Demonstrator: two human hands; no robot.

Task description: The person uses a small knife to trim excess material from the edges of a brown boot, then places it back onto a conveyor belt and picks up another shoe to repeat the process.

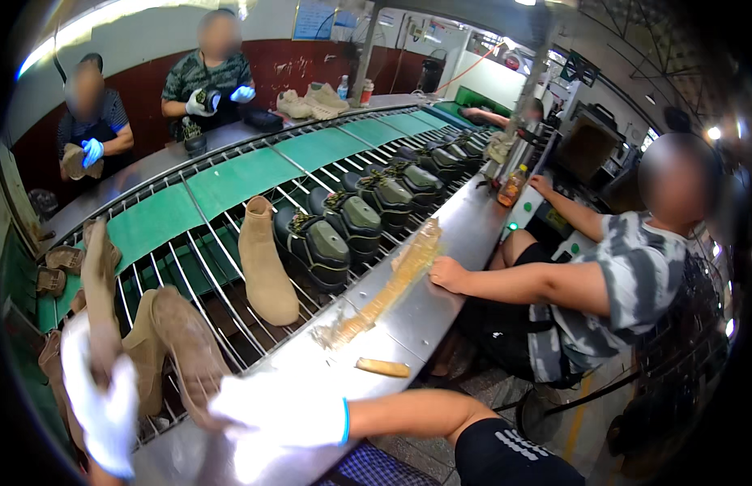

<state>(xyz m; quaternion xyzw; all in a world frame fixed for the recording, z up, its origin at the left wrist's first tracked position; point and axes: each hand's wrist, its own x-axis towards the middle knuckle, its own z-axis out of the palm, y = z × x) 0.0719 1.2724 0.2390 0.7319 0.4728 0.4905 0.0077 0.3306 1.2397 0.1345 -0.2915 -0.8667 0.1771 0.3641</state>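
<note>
My left hand, in a white glove, is closed around the lower end of an upright tan boot at the left. My right hand, also white-gloved, grips the near end of a brown boot that lies tilted with its sole showing; its fingertips are partly washed out by glare. Between them another tan boot is partly hidden. A single tan ankle boot lies on the rack bars ahead, apart from both hands. Beside it, dark green-and-black shoes stand in a row.
A metal ledge runs along the rack, with yellowed tape and a tan strip on it. Beyond the bars lies a green belt. At right sits a person, one fist on the ledge. Two gloved people work across the line.
</note>
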